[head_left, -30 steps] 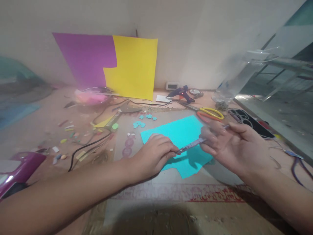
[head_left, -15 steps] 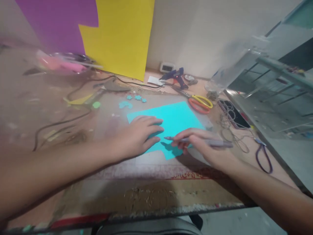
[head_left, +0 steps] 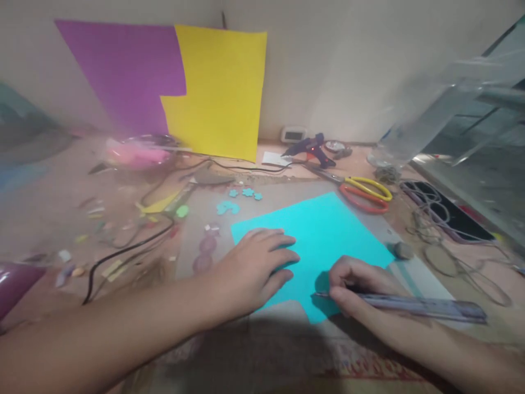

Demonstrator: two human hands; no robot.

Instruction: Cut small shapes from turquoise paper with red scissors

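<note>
A turquoise sheet of paper (head_left: pixel 324 235) lies flat on the worktable in front of me. My left hand (head_left: pixel 254 268) rests palm down on its left part, fingers stretched out flat. My right hand (head_left: pixel 361 290) is closed round a grey-purple pen (head_left: pixel 426 307), whose tip touches the sheet near its lower edge. The pen's back end points to the right, over my wrist.
Yellow-and-orange scissors (head_left: pixel 363 194) and a blue glue gun (head_left: pixel 307 149) lie behind the sheet. Small turquoise cut-outs (head_left: pixel 240 198) sit to the back left. Purple paper (head_left: pixel 123 76) and yellow paper (head_left: pixel 217 93) lean on the wall. Black cables (head_left: pixel 127 249), scraps and a phone (head_left: pixel 449 210) surround the sheet.
A second ago both hands held the pen above the sheet. Since then my left hand let go and flattened on the paper, and my right hand brought the pen tip down to it.
</note>
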